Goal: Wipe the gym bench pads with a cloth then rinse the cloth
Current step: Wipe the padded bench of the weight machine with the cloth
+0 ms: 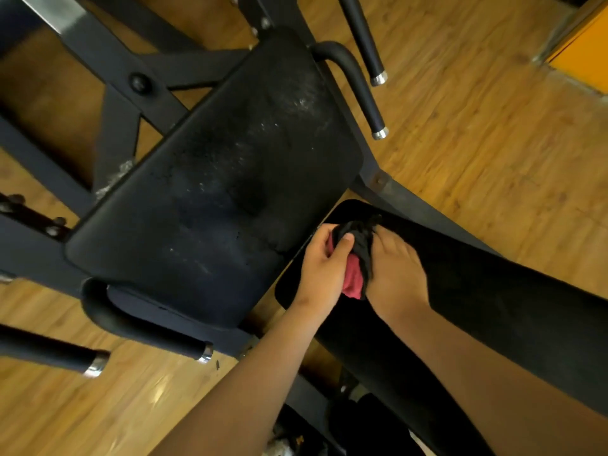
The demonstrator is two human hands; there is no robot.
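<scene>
— how many of each?
— two hands, one cloth (357,255), two black pads, four chrome-tipped handles (368,103).
— where's the cloth?
— bunched between the hands, black with red showing at its near end, over the end of the long pad (487,297). the wide pad (214,179) lies just left of the grip and beyond it.
— and the grip?
— the left hand (324,268) curls round the cloth, thumb pressed on top. the right hand (398,278) lies against its other side, back up. its fingertips are lost in dark folds, so i can't tell if they clasp.
— anything cut off?
— both forearms leave the bottom edge, and the long pad runs out to the right.
</scene>
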